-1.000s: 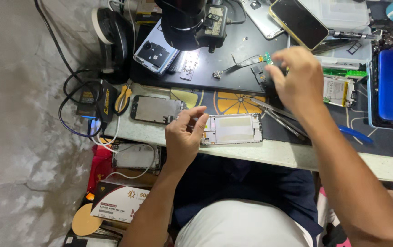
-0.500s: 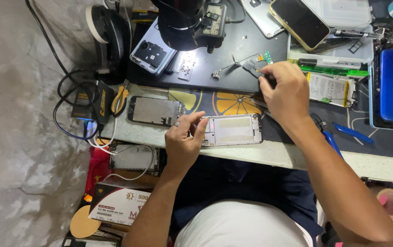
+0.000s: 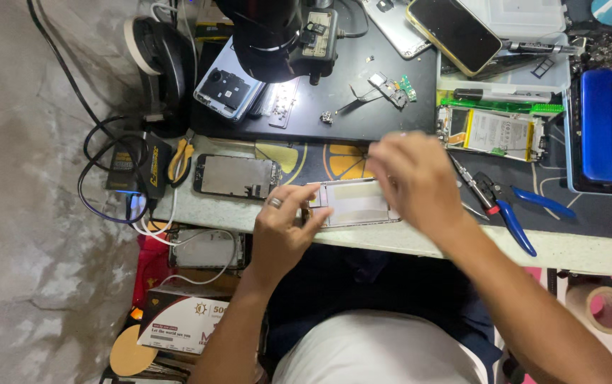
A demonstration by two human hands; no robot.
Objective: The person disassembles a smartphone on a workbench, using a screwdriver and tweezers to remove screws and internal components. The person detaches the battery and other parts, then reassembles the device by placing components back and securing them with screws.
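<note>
Two hands meet over a pale, flat opened phone frame [image 3: 352, 203] lying near the bench's front edge: the left hand [image 3: 281, 231] pins its end steady, fingers closed on it, while the blurred right hand [image 3: 416, 181] hovers above, grip unclear.

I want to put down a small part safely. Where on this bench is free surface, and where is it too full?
Free: the black mat between the small circuit board and the microscope, and the pale bench edge right of the blue-handled pliers. Crowded: around the opened phone under the left hand and right hand, and the top right trays.
</note>
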